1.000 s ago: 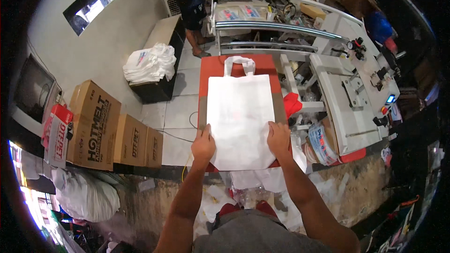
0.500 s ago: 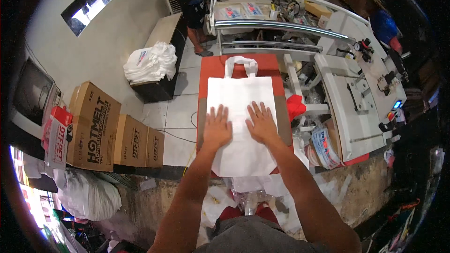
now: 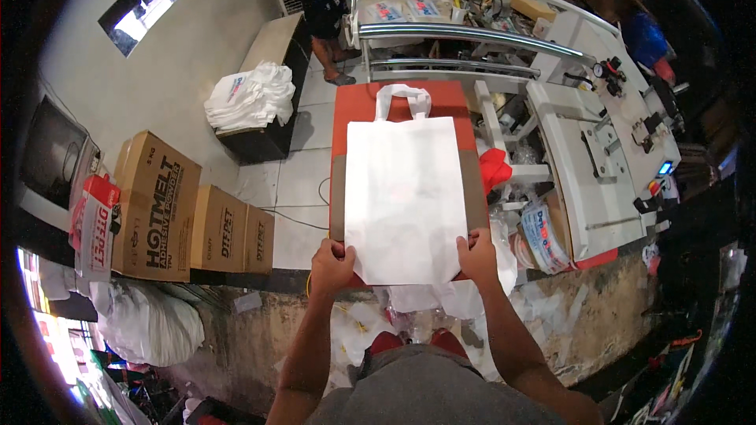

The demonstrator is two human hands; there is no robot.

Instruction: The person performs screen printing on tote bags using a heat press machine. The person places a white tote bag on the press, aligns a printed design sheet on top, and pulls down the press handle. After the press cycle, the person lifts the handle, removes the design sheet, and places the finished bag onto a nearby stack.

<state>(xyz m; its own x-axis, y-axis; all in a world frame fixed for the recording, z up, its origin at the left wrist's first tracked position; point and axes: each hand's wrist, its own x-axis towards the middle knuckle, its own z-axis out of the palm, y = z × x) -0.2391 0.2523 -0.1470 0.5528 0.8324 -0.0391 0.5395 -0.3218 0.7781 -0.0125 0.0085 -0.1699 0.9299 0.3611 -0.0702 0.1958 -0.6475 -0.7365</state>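
Observation:
A plain white tote bag [image 3: 403, 197] lies flat with its two looped handles pointing away from me. Under it is a red board [image 3: 346, 114] with a grey-brown band across it. My left hand [image 3: 333, 266] is closed on the bag's lower left edge, thumb and fingers pinching the fabric. At the lower right edge, my right hand [image 3: 477, 257] pinches the bag in the same way. The near end of the bag reaches the board's front edge.
A white press machine [image 3: 579, 197] with metal rollers [image 3: 472, 35] stands right and behind. Cardboard boxes [image 3: 157, 205] line the left. Folded white bags [image 3: 250, 96] sit on a dark bench. A person [image 3: 323, 0] stands at the back. Red cloth [image 3: 494, 168] hangs beside the board.
Both hands have left the middle of the bag, where they lay flat, and come toward me to its lower side edges. Their fingers have closed on the fabric.

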